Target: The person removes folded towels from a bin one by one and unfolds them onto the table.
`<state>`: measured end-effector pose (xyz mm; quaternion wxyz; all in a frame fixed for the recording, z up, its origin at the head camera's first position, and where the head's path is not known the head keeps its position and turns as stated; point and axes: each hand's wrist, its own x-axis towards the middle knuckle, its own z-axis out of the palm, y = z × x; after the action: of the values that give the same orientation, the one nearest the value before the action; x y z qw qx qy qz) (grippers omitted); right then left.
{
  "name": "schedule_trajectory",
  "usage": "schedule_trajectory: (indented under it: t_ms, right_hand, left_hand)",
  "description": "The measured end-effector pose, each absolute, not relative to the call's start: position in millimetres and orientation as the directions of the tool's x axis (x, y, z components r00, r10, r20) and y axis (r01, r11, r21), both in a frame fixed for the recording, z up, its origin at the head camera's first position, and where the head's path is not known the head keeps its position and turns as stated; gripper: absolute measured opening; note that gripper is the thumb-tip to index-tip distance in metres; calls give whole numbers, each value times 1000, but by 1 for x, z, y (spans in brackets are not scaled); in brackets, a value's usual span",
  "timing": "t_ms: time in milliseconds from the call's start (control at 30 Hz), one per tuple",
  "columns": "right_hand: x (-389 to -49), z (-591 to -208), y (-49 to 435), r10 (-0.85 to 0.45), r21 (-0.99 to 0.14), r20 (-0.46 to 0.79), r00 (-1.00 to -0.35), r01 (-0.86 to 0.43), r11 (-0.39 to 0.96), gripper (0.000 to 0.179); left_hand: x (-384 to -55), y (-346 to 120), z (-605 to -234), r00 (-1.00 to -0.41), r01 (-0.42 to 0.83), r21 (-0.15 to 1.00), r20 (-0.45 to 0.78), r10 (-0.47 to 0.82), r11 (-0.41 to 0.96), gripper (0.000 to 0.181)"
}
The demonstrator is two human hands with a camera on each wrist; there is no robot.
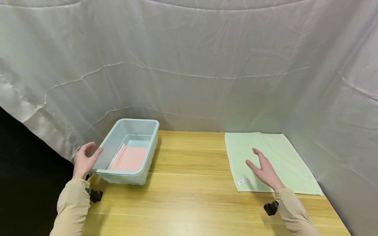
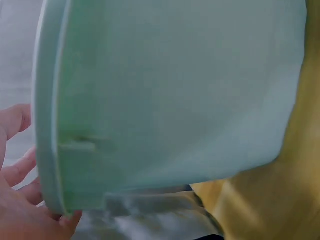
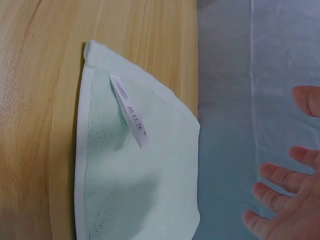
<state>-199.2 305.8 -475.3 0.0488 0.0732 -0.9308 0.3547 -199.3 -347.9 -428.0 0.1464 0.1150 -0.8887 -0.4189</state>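
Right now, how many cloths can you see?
2: a pink cloth inside the light-blue bin, and a pale green towel spread on the table. Others may be hidden beneath.

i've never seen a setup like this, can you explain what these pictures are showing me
There's no machine, just a person's bare left hand and bare right hand. The widest picture comes from a camera worn on the head, looking forward and down. The other two come from small black wrist cameras, one per wrist, each showing that hand up close.

On the light brown wooden table stands a pale blue rectangular bin with a pink cloth inside. To the right lies a flat pale green cloth with a small white label.

The right hand is open above the green cloth, holding nothing. The left hand, also open, is at the bin's near left corner; whether it touches the rim is hard to tell.
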Motion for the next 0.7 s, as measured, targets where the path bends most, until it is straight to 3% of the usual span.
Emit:
schedule_trajectory:
  t_ms: [367, 700]
  right_hand:
    - [-197, -479, 307, -114, -643, 147, -983, -182, 744, 71]
    - [-196, -478, 306, -124, -632, 140, -982, -185, 753, 72]
  left_hand:
    - [-200, -352, -441, -936, -155, 788, 76, -343, 596, 57]
    - [-194, -347, -446, -965, -97, 838, 53, -258, 536, 53]
